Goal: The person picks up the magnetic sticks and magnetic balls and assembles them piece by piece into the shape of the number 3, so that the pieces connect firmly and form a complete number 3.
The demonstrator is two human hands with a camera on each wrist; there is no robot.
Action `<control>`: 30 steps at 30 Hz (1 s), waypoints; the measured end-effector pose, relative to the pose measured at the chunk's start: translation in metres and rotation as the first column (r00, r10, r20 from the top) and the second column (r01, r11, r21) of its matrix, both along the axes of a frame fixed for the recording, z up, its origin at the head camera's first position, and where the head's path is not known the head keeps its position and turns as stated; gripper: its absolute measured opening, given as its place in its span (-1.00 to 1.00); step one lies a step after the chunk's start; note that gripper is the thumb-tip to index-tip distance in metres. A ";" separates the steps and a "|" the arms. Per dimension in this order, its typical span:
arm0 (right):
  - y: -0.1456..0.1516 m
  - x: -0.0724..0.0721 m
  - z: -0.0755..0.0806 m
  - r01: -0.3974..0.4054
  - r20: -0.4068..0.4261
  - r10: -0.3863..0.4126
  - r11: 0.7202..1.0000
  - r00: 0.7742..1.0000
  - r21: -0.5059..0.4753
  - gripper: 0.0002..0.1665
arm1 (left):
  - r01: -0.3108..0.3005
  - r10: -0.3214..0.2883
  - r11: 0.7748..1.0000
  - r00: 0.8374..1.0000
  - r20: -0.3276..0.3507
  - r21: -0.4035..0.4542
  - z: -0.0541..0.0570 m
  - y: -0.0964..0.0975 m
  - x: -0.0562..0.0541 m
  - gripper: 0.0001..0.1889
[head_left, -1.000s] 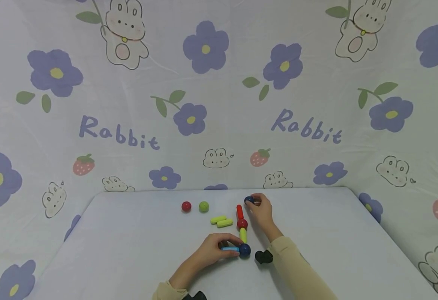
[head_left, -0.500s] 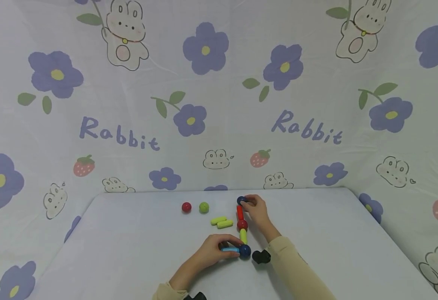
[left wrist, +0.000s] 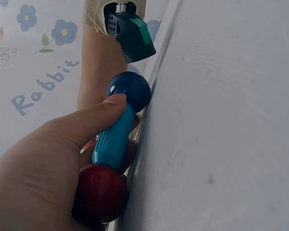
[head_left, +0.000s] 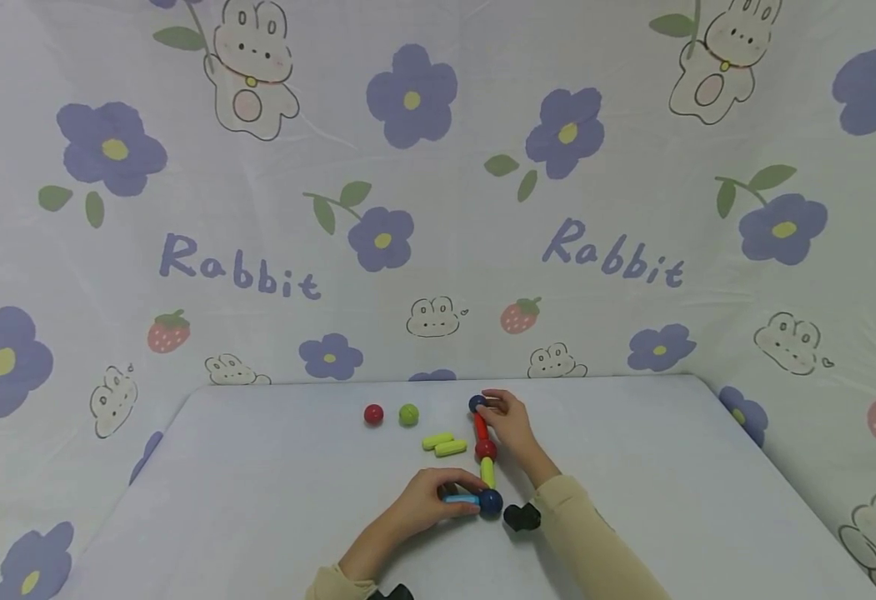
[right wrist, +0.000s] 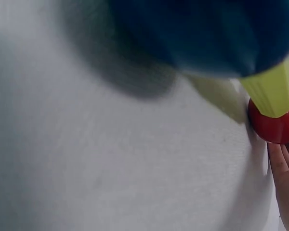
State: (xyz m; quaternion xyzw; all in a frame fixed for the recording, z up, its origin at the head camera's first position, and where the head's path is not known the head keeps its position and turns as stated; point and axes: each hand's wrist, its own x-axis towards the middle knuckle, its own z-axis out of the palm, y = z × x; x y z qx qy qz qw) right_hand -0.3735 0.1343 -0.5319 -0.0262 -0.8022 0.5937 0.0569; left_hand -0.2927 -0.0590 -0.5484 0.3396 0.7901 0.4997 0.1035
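My left hand holds a light blue rod between thumb and fingers, its thumb tip reaching a dark blue ball at the rod's end. A red ball sits at the rod's other end in the left wrist view; the hand hides it in the head view. From the dark blue ball, a yellow-green rod, a red ball and a red rod run in line away from me. At the far end my right hand pinches another dark blue ball, right at the red rod's tip.
Two loose yellow-green rods lie left of the line. Farther back on the white table are a loose red ball and a green ball. A black wrist device shows beside the right sleeve.
My right hand has moved left with the dark blue ball, from right of the red rod to its far tip. The left hand stays in place.
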 end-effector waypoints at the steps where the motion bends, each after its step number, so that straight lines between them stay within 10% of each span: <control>1: 0.000 0.001 0.000 0.001 0.000 -0.001 1.000 1.000 0.015 -0.52 | 0.003 -0.003 1.000 1.000 -0.004 -0.001 0.000 0.000 0.000 -0.70; 30: 0.008 0.011 -0.009 -0.015 -0.062 0.022 0.992 0.998 0.123 -0.41 | -0.031 0.031 1.000 0.999 -0.010 -0.003 0.002 0.000 0.000 -0.64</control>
